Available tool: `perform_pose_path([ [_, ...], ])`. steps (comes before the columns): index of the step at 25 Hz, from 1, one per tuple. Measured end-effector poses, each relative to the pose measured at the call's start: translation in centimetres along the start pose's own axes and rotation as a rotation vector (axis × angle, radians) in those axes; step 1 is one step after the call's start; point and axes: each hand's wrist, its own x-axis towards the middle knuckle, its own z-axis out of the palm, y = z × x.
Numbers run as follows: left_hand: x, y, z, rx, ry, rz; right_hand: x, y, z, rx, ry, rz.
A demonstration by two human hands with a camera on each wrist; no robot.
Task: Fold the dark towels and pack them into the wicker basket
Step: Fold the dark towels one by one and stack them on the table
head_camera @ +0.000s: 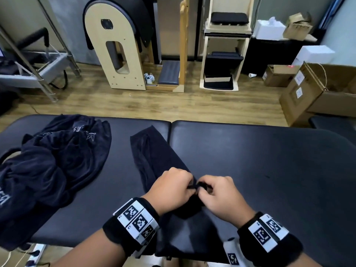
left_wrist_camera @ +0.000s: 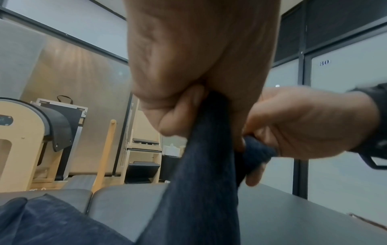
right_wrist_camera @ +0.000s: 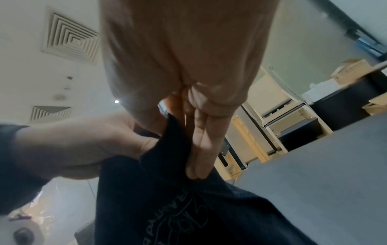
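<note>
A dark towel, folded into a long narrow strip, lies on the black padded table and runs from the far middle toward me. My left hand and right hand meet at its near end, and each pinches the cloth there. In the left wrist view the left hand grips the towel while the right hand holds a bunched bit beside it. The right wrist view shows the right hand's fingers laid along the towel, which bears printed lettering. No wicker basket is in view.
A heap of dark towels sits on the table's left end. Beyond the table are a wooden floor, wooden exercise equipment and open cardboard boxes at the right.
</note>
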Motion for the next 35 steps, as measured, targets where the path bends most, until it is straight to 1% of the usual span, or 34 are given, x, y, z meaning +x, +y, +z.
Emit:
perform_pose_path([
  [2, 0.1, -1.3, -0.5, 0.052, -0.100, 0.049, 0.4, 0.5, -0.3, -0.104, -0.051, -0.041],
  [3, 0.1, -2.1, -0.6, 0.078, -0.160, 0.080, 0.5, 0.8, -0.7, -0.179, -0.075, -0.037],
  [5, 0.0, -4.4, -0.9, 0.093, -0.244, 0.105, 0.8, 1.6, -1.9, -0.330, -0.124, 0.023],
  [8, 0.0, -8.3, -1.7, 0.042, -0.295, 0.087, 1.4, 2.7, -3.7, -0.450, -0.249, 0.151],
  [10, 0.1, -10.9, -3.1, 0.007, -0.328, 0.076, 2.3, 3.0, -4.8, -0.596, -0.313, 0.222],
  [12, 0.7, -13.1, -4.7, -0.007, -0.295, 0.057, 3.6, 3.3, -6.0, -0.738, -0.305, 0.303],
  [13, 1.4, -14.3, -5.7, 0.007, -0.262, 0.047, 4.6, 3.1, -6.5, -0.777, -0.273, 0.351],
  [14, 2.2, -15.2, -6.7, 0.027, -0.233, 0.040, 5.6, 2.9, -7.2, -0.781, -0.240, 0.394],
  [15, 3.0, -15.9, -7.9, 0.038, -0.211, 0.041, 6.7, 2.5, -7.9, -0.732, -0.213, 0.439],
  [16, 4.1, -16.3, -9.2, 0.032, -0.193, 0.053, 8.0, 2.1, -8.4, -0.620, -0.184, 0.468],
  [18, 5.9, -16.1, -11.5, -0.016, -0.162, 0.101, 9.6, -0.1, -8.3, -0.332, -0.149, 0.479],
  [19, 6.5, -15.3, -12.2, -0.035, -0.159, 0.132, 10.2, -1.6, -7.5, -0.205, -0.159, 0.447],
  [22, 7.3, -11.4, -11.6, 0.054, -0.159, 0.218, 11.6, -5.2, -1.9, 0.079, -0.274, 0.199],
  [23, 7.2, -10.2, -11.1, 0.094, -0.153, 0.225, 12.1, -6.1, -0.1, 0.125, -0.275, 0.136],
  [25, 6.9, -8.9, -10.4, 0.160, -0.135, 0.210, 13.1, -6.7, 2.2, 0.114, -0.203, 0.072],
  [26, 6.6, -8.8, -10.4, 0.170, -0.125, 0.205, 13.3, -6.5, 2.5, 0.084, -0.194, 0.071],
  [27, 6.2, -9.0, -10.7, 0.167, -0.119, 0.209, 13.3, -6.4, 2.2, 0.034, -0.222, 0.087],
  [29, 5.4, -9.9, -11.6, 0.153, -0.134, 0.201, 13.1, -5.0, 1.2, -0.110, -0.313, 0.109],
  [30, 5.1, -10.6, -12.1, 0.147, -0.154, 0.187, 12.9, -4.3, 0.5, -0.143, -0.359, 0.126],
  [33, 4.6, -12.9, -13.2, 0.115, -0.224, 0.179, 11.8, -1.8, -1.3, -0.172, -0.519, 0.209],
  [35, 4.6, -13.8, -13.7, -0.003, -0.253, 0.215, 11.0, -0.6, -2.1, -0.170, -0.633, 0.261],
])
